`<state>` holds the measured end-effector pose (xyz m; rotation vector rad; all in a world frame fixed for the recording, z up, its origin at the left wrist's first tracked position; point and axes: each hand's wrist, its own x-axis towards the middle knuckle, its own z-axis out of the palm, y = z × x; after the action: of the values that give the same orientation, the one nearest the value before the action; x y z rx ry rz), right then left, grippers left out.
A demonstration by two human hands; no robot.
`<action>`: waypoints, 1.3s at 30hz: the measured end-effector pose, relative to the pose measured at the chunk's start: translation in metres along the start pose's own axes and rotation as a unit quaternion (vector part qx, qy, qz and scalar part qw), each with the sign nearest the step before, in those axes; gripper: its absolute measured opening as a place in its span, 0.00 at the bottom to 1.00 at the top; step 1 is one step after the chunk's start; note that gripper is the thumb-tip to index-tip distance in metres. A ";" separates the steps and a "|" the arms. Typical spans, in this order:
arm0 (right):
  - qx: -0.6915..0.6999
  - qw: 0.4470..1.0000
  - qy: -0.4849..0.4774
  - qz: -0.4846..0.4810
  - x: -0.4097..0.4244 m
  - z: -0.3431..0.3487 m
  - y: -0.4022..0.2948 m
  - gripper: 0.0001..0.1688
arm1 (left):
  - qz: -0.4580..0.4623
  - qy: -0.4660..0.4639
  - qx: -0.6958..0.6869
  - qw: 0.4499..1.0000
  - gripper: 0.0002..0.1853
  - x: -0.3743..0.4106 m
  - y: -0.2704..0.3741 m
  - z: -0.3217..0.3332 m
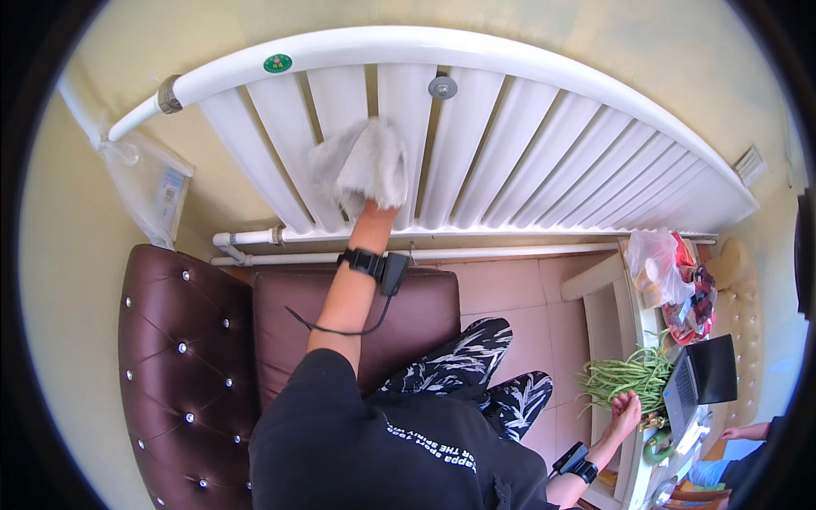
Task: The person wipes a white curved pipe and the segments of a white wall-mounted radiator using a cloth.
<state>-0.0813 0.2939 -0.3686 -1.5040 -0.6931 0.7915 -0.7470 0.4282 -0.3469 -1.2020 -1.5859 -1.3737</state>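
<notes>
My left hand [377,205] is wrapped in or covered by a pale grey-white cloth [373,162], with only its wrist end showing. The cloth lies against the vertical columns of a white radiator [462,146], below its thick top pipe. At the lower right, my right hand [626,411] has loosely bent fingers with nothing visible in them. It is beside a heap of long green beans [628,376] on a white table [637,319]; whether it touches the beans or table I cannot tell. Black straps with small devices sit on both wrists.
A dark red tufted leather seat [357,319] stands below the radiator. A plastic bag [143,185] hangs at the left pipe. The table holds an open laptop [685,389], a plastic bag [656,264] and a red basket [688,325]. Another person's arm [746,432] shows at lower right.
</notes>
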 end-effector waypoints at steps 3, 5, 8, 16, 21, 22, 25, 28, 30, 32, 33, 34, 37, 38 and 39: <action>0.018 1.000 -0.002 0.000 -0.003 -0.002 0.002 0.15 | 0.162 0.061 0.022 0.985 0.20 0.074 0.028 0.007; 0.022 1.000 -0.009 0.001 -0.003 0.000 0.002 0.15 | 0.063 -0.007 0.027 0.998 0.22 0.099 0.041 -0.001; 0.036 0.999 0.004 -0.004 -0.005 -0.005 0.002 0.15 | 0.050 0.000 0.023 0.998 0.23 0.105 0.053 0.002; 0.024 0.999 0.022 -0.007 -0.004 -0.017 0.001 0.15 | -0.007 -0.250 0.054 0.967 0.23 -0.052 0.029 0.006; -0.009 1.000 0.019 0.008 -0.012 -0.005 -0.001 0.14 | -0.132 -0.546 -0.039 0.826 0.22 -0.130 0.012 -0.050; -0.012 1.000 0.020 0.008 -0.014 -0.006 -0.003 0.14 | -0.148 -0.545 -0.058 0.823 0.23 -0.142 0.010 -0.054; -0.019 1.000 0.021 0.005 -0.015 -0.010 -0.007 0.14 | -0.151 -0.541 -0.062 0.825 0.22 -0.166 0.000 -0.051; -0.017 0.999 0.027 0.004 -0.011 -0.019 -0.005 0.14 | -0.127 -0.521 -0.053 0.843 0.20 -0.132 0.004 -0.046; -0.010 0.999 0.033 0.003 -0.011 -0.020 0.000 0.14 | -0.125 -0.523 -0.051 0.842 0.19 -0.080 0.009 -0.050; -0.005 1.000 0.025 0.003 -0.009 -0.016 0.002 0.14 | -0.041 -0.439 -0.041 0.896 0.17 -0.032 0.016 -0.048; -0.004 1.000 0.023 0.002 -0.010 -0.014 0.002 0.14 | -0.026 -0.448 0.100 0.888 0.17 0.005 0.027 -0.031; 0.000 1.000 0.020 0.004 -0.011 -0.008 0.000 0.14 | 0.010 -0.338 0.117 0.934 0.18 0.031 0.025 -0.014; 0.016 1.000 0.000 0.000 -0.008 -0.002 0.008 0.15 | 0.100 0.019 0.039 0.994 0.20 0.075 0.019 0.012; 0.015 1.000 0.006 0.001 -0.009 -0.006 0.011 0.15 | 0.103 0.015 0.049 0.993 0.22 0.091 0.034 0.010; 0.014 1.000 0.005 0.002 -0.009 -0.005 0.012 0.15 | 0.106 0.012 0.066 0.992 0.23 0.100 0.042 0.006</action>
<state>-0.0824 0.2828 -0.3793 -1.4842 -0.6695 0.7932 -0.7389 0.4540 -0.2420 -1.2310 -1.4610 -1.1270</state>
